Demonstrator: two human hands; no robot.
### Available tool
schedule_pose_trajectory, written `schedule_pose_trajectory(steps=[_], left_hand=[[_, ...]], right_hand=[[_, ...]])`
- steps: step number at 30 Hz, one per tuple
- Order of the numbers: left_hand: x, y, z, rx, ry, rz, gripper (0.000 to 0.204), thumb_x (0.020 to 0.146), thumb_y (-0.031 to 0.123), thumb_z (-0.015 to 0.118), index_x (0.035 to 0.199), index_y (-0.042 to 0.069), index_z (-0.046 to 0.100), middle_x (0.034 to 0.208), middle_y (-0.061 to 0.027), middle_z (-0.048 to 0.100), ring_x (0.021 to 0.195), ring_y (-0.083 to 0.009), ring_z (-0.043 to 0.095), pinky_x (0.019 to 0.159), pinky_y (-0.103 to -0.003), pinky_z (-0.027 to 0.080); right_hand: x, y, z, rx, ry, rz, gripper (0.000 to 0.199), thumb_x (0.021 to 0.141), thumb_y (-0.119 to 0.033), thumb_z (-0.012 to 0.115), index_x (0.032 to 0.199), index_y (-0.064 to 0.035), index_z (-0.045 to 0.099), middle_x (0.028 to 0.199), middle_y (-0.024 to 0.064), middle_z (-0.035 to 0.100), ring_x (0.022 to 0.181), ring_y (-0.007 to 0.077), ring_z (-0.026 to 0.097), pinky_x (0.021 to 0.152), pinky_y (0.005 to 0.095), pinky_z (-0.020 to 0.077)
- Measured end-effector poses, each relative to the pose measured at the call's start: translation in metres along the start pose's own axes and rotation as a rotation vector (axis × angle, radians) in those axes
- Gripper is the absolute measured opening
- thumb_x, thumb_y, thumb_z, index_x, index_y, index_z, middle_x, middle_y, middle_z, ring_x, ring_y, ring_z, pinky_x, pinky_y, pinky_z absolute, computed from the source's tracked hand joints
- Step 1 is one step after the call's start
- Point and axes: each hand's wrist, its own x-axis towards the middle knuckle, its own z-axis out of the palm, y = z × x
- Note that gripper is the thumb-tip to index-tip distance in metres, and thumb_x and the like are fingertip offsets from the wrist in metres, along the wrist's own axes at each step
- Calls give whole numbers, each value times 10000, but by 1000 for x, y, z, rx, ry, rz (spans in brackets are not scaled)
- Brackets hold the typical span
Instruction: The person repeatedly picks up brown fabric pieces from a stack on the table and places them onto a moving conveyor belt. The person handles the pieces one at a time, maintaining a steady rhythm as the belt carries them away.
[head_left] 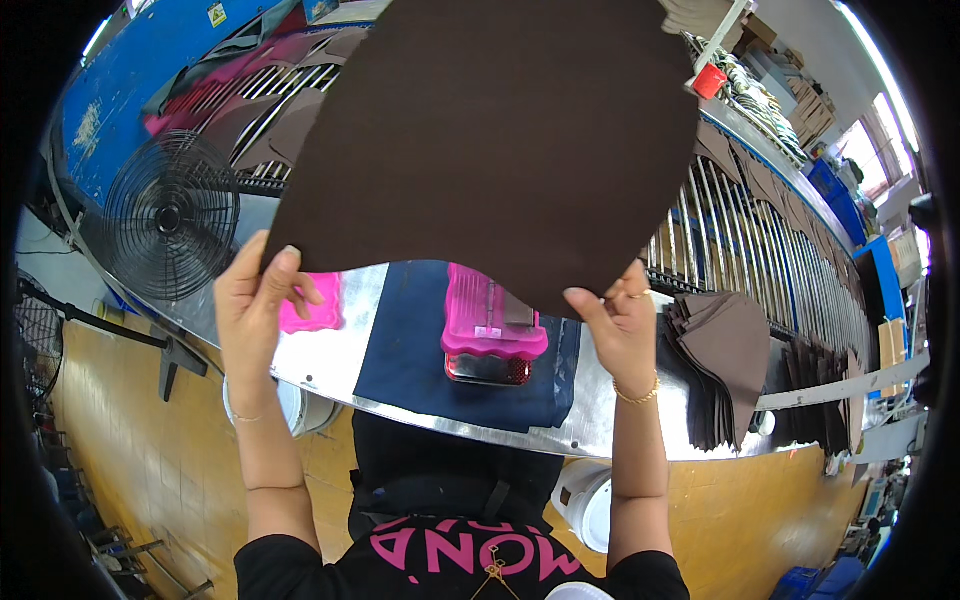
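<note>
A large dark brown sheet of cut material (490,140) is held up before me, its curved lower edge toward me. My left hand (262,285) pinches its lower left corner between thumb and fingers. At the lower right corner my right hand (622,320) grips the edge the same way. Below the sheet, a bright pink plastic container (495,335) sits on a dark blue cloth (410,350) on the metal table. Another pink plastic piece (318,305) lies just beside my left hand. The sheet hides much of the conveyor behind it.
To the right, stacked brown cut pieces (725,350) overhang the table edge. A roller conveyor (770,240) carries more brown pieces. A black wire fan (170,215) stands at left, before a blue machine (130,90). White buckets (590,505) stand under the table.
</note>
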Motion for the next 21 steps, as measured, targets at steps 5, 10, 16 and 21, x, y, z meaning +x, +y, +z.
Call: schedule_pose_trajectory(steps=[5,10,16,21], left_hand=[[0,8,-17,94,154,105,224,913,174,634,1062,7,634,704,-29,618,552,-75,576,488,-185,420],[-1,3,-27,171,168,107,200,909,154,638,1042,5,642,701,-18,607,561,-58,553,499,-173,397],[-4,-8,-8,234,27,-6,97,874,30,633,924,-53,632,693,-12,561,553,-42,505,489,-195,376],[3,-18,33,348,-237,5,57,816,-37,634,856,-73,616,685,-78,549,482,-119,523,467,-255,393]], right_hand=[[13,16,22,-102,-78,12,322,808,-110,733,1082,4,609,934,106,706,760,149,670,704,253,506],[14,27,25,-231,-100,35,235,767,-117,761,959,-14,673,890,115,694,732,211,662,658,284,492],[-3,35,-3,-426,-44,-34,170,743,-94,767,879,-14,704,900,139,688,830,269,659,699,313,498],[-35,51,-41,-548,53,57,137,765,-63,738,890,-14,711,864,139,706,768,257,684,685,292,493]])
